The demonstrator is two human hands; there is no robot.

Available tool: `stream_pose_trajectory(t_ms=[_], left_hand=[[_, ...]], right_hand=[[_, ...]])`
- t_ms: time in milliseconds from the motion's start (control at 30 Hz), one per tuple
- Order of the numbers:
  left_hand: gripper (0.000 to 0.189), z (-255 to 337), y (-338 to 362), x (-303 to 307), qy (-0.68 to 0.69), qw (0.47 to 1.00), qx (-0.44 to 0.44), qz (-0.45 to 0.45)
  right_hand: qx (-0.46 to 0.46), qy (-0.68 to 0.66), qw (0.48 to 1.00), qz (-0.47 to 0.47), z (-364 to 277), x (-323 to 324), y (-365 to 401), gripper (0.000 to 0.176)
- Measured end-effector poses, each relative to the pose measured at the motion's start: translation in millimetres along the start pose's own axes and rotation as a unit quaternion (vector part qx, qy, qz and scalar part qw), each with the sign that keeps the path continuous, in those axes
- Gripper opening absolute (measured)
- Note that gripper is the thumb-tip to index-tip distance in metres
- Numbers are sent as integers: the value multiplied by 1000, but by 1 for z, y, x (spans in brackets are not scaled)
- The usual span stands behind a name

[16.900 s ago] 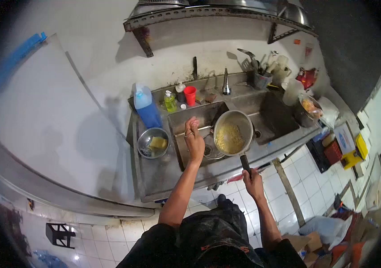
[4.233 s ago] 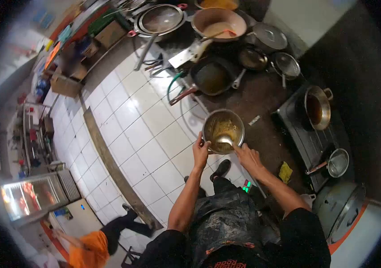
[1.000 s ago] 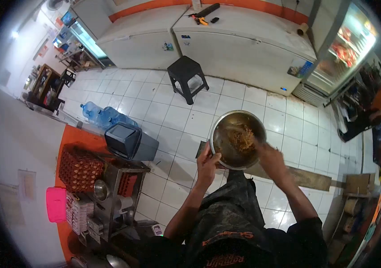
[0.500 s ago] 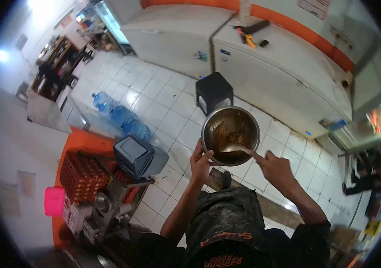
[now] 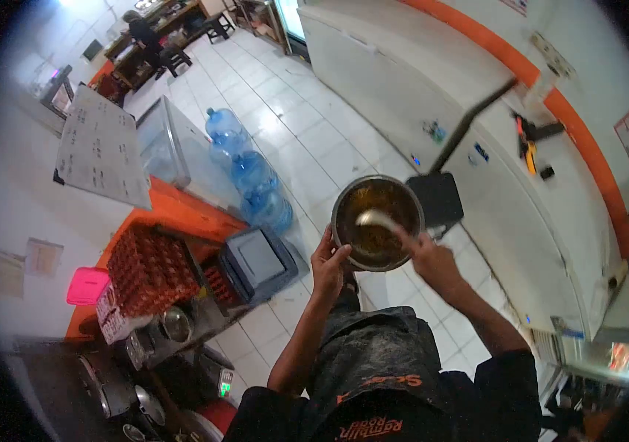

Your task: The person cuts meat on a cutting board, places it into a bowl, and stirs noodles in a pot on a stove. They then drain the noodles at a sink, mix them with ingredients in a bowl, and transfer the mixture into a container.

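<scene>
A round metal bowl (image 5: 344, 247) hangs in the air in front of my body. My left hand (image 5: 328, 264) grips its left rim, thumb on the edge and fingers beneath. Brown, oily-looking food residue (image 5: 378, 239) coats the inside; what it is, I cannot make out. Over the bowl's right side, my right hand (image 5: 434, 267) is closed around the handle of a metal spoon (image 5: 375, 218). The spoon's head is inside the bowl, slightly blurred by motion.
A black stool (image 5: 439, 200) stands just behind the bowl. White chest freezers (image 5: 432, 88) line the right. Blue water jugs (image 5: 249, 169), a grey-lidded bin (image 5: 258, 259) and stacked red egg trays (image 5: 151, 269) are on the left. A person (image 5: 145, 37) is far off.
My view has turned and moved forward, so the stool now sits right of the bowl. The spoon has shifted up and left within the bowl. Both hands keep their hold.
</scene>
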State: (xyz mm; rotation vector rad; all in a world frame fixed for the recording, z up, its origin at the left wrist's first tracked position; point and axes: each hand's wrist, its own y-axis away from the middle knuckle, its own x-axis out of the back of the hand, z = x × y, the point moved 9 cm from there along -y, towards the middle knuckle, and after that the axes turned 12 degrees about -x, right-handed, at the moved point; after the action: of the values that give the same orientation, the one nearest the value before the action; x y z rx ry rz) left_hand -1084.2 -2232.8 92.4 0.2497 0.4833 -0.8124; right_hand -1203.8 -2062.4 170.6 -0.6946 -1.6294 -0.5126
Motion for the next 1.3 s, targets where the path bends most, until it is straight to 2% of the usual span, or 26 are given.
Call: stream_pose_trajectory(t_ms=[67, 133, 200, 233, 267, 333, 400, 467, 500, 533, 600, 633, 667, 733, 767, 800, 867, 900, 1000, 1033, 1067, 1133, 1167, 1267, 1300], left_hand=[[68, 13, -52, 21, -3, 998, -15, 54], [68, 33, -97, 34, -1, 998, -31, 53], [67, 32, -129, 49, -14, 998, -19, 54], [67, 33, -142, 45, -22, 999, 5, 47], [67, 27, -158, 49, -23, 999, 7, 47], [67, 23, -200, 52, -10, 999, 13, 45], [69, 30, -234, 65, -4, 998, 6, 63], [69, 43, -278, 63, 13, 999, -12, 44], [69, 47, -301, 55, -29, 999, -6, 42], [69, 37, -321, 54, -27, 999, -2, 44], [67, 18, -374, 46, -20, 999, 15, 36], [68, 19, -399, 45, -3, 999, 9, 50], [68, 20, -421, 46, -3, 999, 6, 53], [69, 36, -467, 46, 42, 995, 0, 93], [67, 44, -488, 38, 38, 997, -5, 73], [67, 43, -512, 38, 35, 997, -7, 74], [65, 28, -554, 41, -1, 998, -1, 58], [65, 32, -576, 44, 10, 996, -24, 82], [66, 58, -626, 66, 57, 988, -41, 136], [66, 67, -639, 73, 63, 986, -50, 147], [66, 69, -652, 80, 65, 983, -57, 160], [65, 65, -676, 86, 17, 985, -32, 170], [64, 63, -691, 89, 45, 979, -32, 195], [63, 77, -739, 142, 35, 974, -62, 217], [63, 98, -748, 157, 17, 966, -92, 242]], right_hand=[[79, -47, 994, -50, -25, 8, -34, 61], [72, 56, 989, -113, -16, 14, -78, 59], [11, 95, 992, -88, -8, 15, -134, 58], [26, 36, 998, -43, -16, 20, -161, 55], [26, 34, 998, -45, -23, 10, -180, 55], [85, 34, 994, -59, -46, -8, -219, 52], [118, 13, 990, -82, -43, -2, -245, 49], [37, 61, 984, -165, -14, -8, -288, 49], [-5, 70, 988, -137, -5, -14, -316, 50], [-6, 71, 987, -142, -6, -30, -336, 50], [38, 6, 998, -58, -19, -37, -386, 52], [83, -40, 992, -86, -21, -39, -401, 58], [87, -40, 992, -86, -9, -33, -423, 58], [35, 58, 976, -205, 17, -15, -467, 62], [28, 72, 980, -182, 16, 2, -498, 66], [30, 68, 981, -181, 16, -11, -526, 66], [83, 15, 996, -41, 4, -29, -584, 66], [123, -1, 992, -11, -9, -30, -604, 63], [192, 7, 978, -78, -10, -19, -658, 59], [177, 46, 978, -97, -8, -14, -683, 53], [190, 47, 975, -101, -17, -20, -708, 53], [147, 5, 989, -28, -37, -25, -760, 51], [160, 3, 986, -41, -57, -36, -781, 48], [301, -7, 943, -144, -101, -44, -814, 52], [312, -11, 939, -145, -107, -49, -836, 52]])
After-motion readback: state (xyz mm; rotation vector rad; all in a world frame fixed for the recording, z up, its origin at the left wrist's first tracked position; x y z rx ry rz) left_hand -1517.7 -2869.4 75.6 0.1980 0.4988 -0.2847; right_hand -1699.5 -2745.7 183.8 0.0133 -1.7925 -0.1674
